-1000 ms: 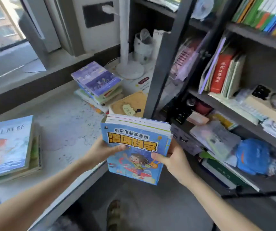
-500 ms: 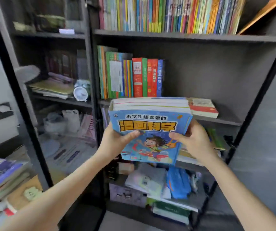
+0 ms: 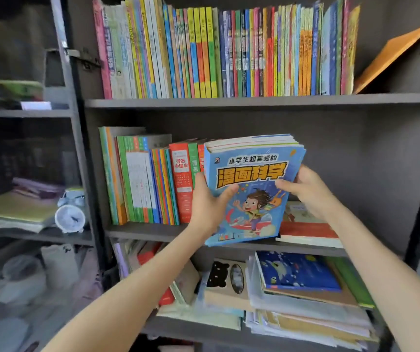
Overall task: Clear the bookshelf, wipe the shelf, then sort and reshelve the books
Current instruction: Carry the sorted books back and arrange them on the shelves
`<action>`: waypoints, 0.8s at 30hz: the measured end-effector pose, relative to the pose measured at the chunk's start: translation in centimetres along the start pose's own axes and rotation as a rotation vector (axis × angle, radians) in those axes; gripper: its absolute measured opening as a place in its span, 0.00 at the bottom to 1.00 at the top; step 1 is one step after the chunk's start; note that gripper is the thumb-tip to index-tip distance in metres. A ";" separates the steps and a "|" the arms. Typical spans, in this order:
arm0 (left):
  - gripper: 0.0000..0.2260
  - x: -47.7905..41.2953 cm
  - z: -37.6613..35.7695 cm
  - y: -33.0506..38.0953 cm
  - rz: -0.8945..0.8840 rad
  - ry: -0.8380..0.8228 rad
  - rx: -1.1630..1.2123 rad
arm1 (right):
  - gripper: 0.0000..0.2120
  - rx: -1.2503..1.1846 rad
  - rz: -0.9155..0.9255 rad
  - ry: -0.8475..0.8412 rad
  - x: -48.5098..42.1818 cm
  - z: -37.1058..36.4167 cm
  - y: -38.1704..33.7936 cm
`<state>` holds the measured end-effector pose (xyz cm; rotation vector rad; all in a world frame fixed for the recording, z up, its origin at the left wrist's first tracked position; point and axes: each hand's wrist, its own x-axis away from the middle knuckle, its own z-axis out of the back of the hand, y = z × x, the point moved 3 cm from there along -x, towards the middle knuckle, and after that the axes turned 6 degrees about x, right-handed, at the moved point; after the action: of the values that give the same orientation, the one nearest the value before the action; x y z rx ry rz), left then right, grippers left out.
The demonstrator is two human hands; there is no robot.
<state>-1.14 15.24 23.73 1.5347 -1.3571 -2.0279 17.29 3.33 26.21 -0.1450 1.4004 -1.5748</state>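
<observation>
Hidden: the fingers of both hands go behind the blue comic bundle (image 3: 252,191), so only thumbs and knuckles show. The bundle also covers the last red spines of the upright row (image 3: 148,184).
Hard to read: the left-hand cabinet (image 3: 26,148) is dim and smeared. I can pick out an alarm clock (image 3: 70,217) beside flat papers, little else.
Cut off: the top-shelf row (image 3: 229,52) loses its tops at the frame edge, and the lower piles (image 3: 300,288) run out at the bottom.
Left hand (image 3: 210,201): clamped on the bundle's left edge, thumb laid across the front cover.
Right hand (image 3: 308,189): gripping the right edge, thumb on the cover below the yellow title, fingers curled round the back.
Bundle: several thin books held together upright, cover facing out (a cartoon child on blue). It is in front of the middle shelf (image 3: 150,231), just right of the upright row. Its bottom edge overlaps the shelf's front lip; whether it rests there I cannot tell.
Neighbours: a red-and-white book (image 3: 308,233) lies flat on the same shelf, partly behind the right wrist. An orange board (image 3: 394,57) leans tilted at the top shelf's right end.
</observation>
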 end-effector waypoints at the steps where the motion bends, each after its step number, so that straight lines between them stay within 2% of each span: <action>1: 0.18 -1.1 -0.5 -0.9 0.017 -0.006 0.008 | 0.16 -0.008 -0.014 0.002 -1.3 0.0 0.9; 5: 0.19 -4.1 -2.4 -4.0 0.028 0.053 -0.023 | 0.17 0.003 -0.057 -0.034 -5.8 -0.4 3.9; 11: 0.15 -5.9 -4.2 -7.7 0.063 0.241 -0.066 | 0.16 0.000 -0.246 -0.185 -10.0 -2.4 7.0; 13: 0.17 -6.2 -4.0 -8.2 0.037 0.253 -0.103 | 0.19 0.174 -0.246 -0.175 -10.3 -3.5 6.6; 16: 0.19 -6.2 -3.6 -9.1 0.029 0.114 -0.219 | 0.32 0.702 -0.180 -0.042 -8.3 -5.2 6.2; 18: 0.20 -6.1 -3.1 -9.4 0.008 -0.031 -0.299 | 0.35 0.682 -0.113 -0.114 -4.8 -7.3 6.7; 21: 0.23 -5.7 -2.1 -8.5 -0.057 -0.256 -0.445 | 0.50 0.607 -0.070 -0.361 0.2 -10.9 8.0; 22: 0.23 -5.6 -2.0 -8.2 -0.049 -0.317 -0.473 | 0.55 0.608 -0.041 -0.360 0.7 -11.7 8.5; 24: 0.19 -5.6 -2.4 -7.8 -0.033 -0.387 -0.484 | 0.59 0.591 0.001 -0.239 -0.2 -12.6 9.7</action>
<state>5.66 21.88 21.00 0.9964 -0.8470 -2.5250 14.79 13.67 14.37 0.0239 0.7133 -1.8362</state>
